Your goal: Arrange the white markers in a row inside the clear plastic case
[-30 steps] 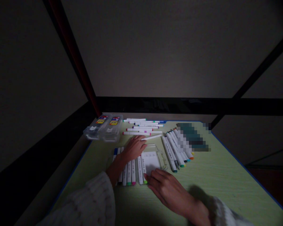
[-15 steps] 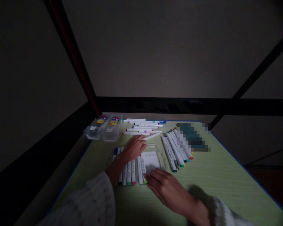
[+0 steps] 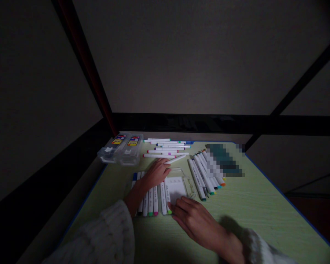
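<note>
My left hand (image 3: 155, 173) reaches forward over a row of white markers (image 3: 150, 200) with coloured caps and pinches one white marker (image 3: 176, 159) at its near end. My right hand (image 3: 194, 216) lies flat with fingers spread at the near edge of a clear plastic case (image 3: 178, 187) holding a white card. Both sleeves are white and knitted.
Another clear case (image 3: 121, 147) with colourful labels sits at the far left corner of the pale green table (image 3: 250, 209). Loose markers (image 3: 166, 146) lie crosswise behind my left hand. A slanted row of markers (image 3: 205, 174) lies to the right, beside a blurred patch. Dark frame bars rise behind.
The marker in my left hand's fingertips has shifted slightly; otherwise both hands stay almost where they were.
</note>
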Available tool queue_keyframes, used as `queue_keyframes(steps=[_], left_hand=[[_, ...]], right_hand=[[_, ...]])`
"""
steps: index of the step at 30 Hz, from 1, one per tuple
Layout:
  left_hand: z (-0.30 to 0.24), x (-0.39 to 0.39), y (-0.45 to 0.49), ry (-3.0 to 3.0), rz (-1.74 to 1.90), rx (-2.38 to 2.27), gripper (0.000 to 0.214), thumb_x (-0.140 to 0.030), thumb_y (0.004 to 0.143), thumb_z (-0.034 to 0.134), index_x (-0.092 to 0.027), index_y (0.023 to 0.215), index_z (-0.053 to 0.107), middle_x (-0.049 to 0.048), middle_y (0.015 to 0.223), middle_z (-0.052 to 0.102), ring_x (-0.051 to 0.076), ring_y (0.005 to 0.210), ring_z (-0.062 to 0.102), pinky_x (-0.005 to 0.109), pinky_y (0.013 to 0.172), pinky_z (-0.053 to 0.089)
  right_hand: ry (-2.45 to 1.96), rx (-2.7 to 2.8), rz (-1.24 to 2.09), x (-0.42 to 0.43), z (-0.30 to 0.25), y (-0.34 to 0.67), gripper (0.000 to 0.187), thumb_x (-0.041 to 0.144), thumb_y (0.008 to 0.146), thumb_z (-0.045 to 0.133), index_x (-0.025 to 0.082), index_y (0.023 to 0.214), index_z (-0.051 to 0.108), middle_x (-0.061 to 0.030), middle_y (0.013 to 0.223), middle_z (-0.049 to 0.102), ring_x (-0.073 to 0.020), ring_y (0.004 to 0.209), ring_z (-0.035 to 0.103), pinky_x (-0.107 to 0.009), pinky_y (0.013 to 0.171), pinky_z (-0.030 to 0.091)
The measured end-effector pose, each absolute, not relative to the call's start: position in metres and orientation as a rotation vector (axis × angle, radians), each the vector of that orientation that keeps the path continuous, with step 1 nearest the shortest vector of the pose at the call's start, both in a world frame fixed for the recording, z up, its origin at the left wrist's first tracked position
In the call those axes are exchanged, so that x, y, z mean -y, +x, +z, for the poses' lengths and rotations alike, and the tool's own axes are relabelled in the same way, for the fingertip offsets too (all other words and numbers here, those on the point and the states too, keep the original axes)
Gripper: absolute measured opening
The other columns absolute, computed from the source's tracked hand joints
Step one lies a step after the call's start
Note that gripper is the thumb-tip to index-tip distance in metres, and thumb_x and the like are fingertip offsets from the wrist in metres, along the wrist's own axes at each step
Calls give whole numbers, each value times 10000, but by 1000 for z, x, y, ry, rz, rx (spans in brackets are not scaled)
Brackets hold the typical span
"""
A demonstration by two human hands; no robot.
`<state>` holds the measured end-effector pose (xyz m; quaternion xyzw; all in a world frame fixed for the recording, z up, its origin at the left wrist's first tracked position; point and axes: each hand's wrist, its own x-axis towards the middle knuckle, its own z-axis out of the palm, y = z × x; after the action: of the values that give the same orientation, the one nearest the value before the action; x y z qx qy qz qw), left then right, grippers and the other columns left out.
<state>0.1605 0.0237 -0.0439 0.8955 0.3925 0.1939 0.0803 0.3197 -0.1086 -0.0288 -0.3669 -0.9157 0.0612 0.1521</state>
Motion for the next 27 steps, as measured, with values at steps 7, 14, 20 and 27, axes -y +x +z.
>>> queue_keyframes(steps=[7, 14, 20, 27], left_hand=[[-41, -22, 161, 2627, 646, -1189, 194, -157, 811, 417, -166, 784, 609, 56, 1007, 541, 164, 987, 506, 297, 914, 403], [-42, -24, 159, 2562, 809, -1240, 242, -76, 785, 405, -174, 837, 620, 54, 1016, 565, 160, 977, 527, 305, 912, 420], [-46, -29, 159, 2491, 925, -1257, 311, -5, 750, 407, -166, 844, 656, 49, 959, 633, 153, 917, 579, 301, 867, 463], [-49, -31, 156, 2448, 1006, -1235, 280, -39, 771, 433, -161, 889, 655, 53, 976, 660, 145, 910, 604, 293, 857, 479]], right_hand=[[-1042, 2620, 159, 109, -28, 320, 265, 185, 860, 425, 139, 1079, 566, -73, 858, 617, -196, 810, 564, -329, 710, 469], [-1042, 2637, 174, 109, -30, 321, 277, 182, 871, 404, 144, 1102, 551, -70, 862, 613, -195, 818, 557, -333, 728, 467], [-1065, 2642, 195, 109, -28, 321, 278, 186, 870, 411, 149, 1109, 548, -68, 874, 611, -192, 813, 556, -335, 719, 469], [-1062, 2648, 200, 109, -28, 321, 277, 180, 867, 419, 143, 1107, 551, -68, 876, 611, -199, 822, 556, -336, 723, 464]])
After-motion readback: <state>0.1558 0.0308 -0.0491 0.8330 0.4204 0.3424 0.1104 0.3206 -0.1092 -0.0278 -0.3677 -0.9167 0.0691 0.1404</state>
